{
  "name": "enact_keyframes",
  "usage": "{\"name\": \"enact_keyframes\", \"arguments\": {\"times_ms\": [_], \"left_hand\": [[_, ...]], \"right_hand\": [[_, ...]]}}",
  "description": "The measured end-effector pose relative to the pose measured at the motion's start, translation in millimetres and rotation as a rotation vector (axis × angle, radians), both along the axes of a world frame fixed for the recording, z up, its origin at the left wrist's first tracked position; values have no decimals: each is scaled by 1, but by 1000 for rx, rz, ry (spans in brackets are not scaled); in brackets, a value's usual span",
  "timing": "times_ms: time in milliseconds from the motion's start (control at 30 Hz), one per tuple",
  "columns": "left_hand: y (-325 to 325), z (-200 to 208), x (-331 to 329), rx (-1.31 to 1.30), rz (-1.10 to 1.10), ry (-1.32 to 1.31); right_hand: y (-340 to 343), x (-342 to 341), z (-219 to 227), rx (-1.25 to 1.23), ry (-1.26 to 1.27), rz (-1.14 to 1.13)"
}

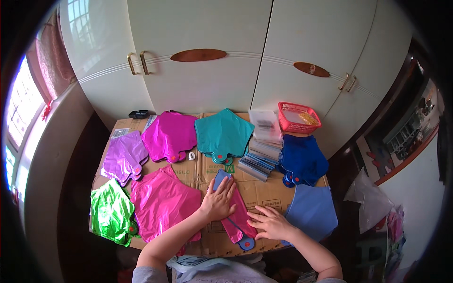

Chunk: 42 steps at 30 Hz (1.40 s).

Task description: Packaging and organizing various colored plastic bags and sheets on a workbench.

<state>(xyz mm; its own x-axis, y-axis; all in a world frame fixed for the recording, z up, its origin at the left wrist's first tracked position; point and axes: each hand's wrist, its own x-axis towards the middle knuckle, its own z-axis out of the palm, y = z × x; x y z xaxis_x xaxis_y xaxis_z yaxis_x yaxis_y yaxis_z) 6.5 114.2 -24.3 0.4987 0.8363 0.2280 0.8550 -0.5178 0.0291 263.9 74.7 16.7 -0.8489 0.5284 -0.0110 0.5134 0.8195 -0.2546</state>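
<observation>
A folded foil balloon (pixel 242 214), pink with blue parts, lies on the cardboard in front of me. Its blue round tab, marked with a red dot, points toward me. My left hand (pixel 219 200) rests flat across its upper part, fingers stretched out over the pink and blue foil. On its right edge, my right hand (pixel 270 223) lies with the fingers apart and the fingertips at the foil. Left of my left arm is a pile of pink foil balloons (pixel 163 203). A stack of light blue foil balloons (pixel 312 212) sits beside my right hand.
Around the cardboard-covered table (pixel 191 177) lie green (pixel 111 210), lilac (pixel 123 155), magenta (pixel 171 134), teal (pixel 224 132) and dark blue foil balloons (pixel 304 160). Near the back right are a bundle of thin flat packets (pixel 259 158), clear bags (pixel 265 125) and a red basket (pixel 297 126). White cupboards (pixel 198 85) stand behind.
</observation>
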Motion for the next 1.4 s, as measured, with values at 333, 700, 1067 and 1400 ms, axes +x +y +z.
{"name": "enact_keyframes", "arguments": {"times_ms": [333,700,1067,1400], "left_hand": [[-1,-1,1,3,30,-15],[27,5,-11,-29,63,20],[1,18,-17,-210,400,-654],[-25,17,-20,-652,435,-1212]], "right_hand": [[-14,-80,-26,152,317,-314],[-29,-87,-27,286,278,-352],[-25,-85,-31,216,360,-328],[-25,-84,-34,198,353,-326]]}}
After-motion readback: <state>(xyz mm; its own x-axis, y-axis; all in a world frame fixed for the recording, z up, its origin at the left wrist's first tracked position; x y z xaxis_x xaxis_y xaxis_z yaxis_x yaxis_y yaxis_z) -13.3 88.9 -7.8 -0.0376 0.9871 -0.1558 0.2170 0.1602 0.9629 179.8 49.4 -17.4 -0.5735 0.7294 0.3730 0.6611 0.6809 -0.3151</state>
